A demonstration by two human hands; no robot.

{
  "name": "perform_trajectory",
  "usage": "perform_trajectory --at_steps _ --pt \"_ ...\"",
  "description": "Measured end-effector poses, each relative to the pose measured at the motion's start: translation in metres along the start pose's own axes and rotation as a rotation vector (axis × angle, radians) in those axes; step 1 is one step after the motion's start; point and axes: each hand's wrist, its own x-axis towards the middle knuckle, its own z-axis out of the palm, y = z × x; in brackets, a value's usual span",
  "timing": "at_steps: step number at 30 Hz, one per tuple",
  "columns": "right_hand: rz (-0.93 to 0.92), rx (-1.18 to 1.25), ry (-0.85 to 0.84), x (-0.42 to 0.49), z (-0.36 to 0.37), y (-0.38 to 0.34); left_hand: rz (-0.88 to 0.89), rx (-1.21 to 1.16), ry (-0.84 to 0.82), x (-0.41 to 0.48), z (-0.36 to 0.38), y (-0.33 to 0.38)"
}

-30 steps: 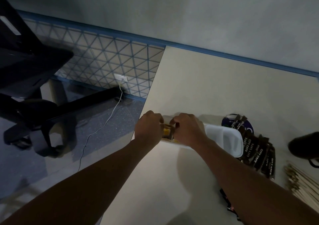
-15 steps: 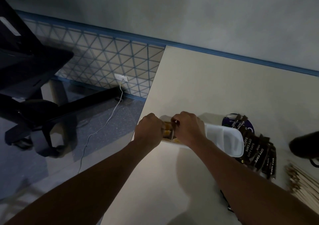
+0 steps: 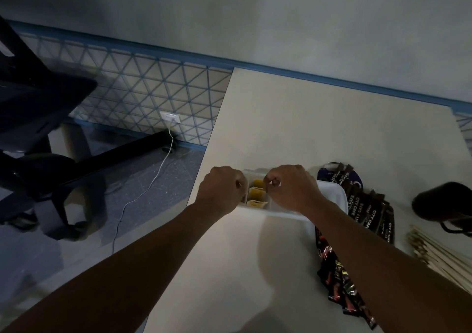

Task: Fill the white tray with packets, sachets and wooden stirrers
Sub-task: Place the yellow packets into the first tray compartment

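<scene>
White tray (image 3: 332, 194) with yellow packets (image 3: 256, 193) between left hand (image 3: 221, 189), right hand (image 3: 291, 187)

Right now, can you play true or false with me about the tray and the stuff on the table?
The yellow packets lie in the white tray. True.
The wooden stirrers are in the tray. False: they lie on the table, far right.
The left hand and the right hand are both at the tray's left end. True.
The brown sachets lie left of the tray. False: they lie right of it.
</scene>
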Motion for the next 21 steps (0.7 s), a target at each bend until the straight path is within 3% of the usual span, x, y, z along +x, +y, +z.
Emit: perform_trajectory --at_steps 6,17,21 --pt "0.030 -0.127 -0.071 -0.003 0.012 -0.002 0.002 0.096 -0.081 -0.005 0.020 0.007" --pt "-0.037 -0.175 0.082 0.001 0.009 -0.002 -0.143 0.160 -0.027 0.001 0.032 0.018" --pt "-0.048 -0.176 0.025 0.001 0.011 0.000 -0.161 0.133 0.012 0.001 0.031 0.020"
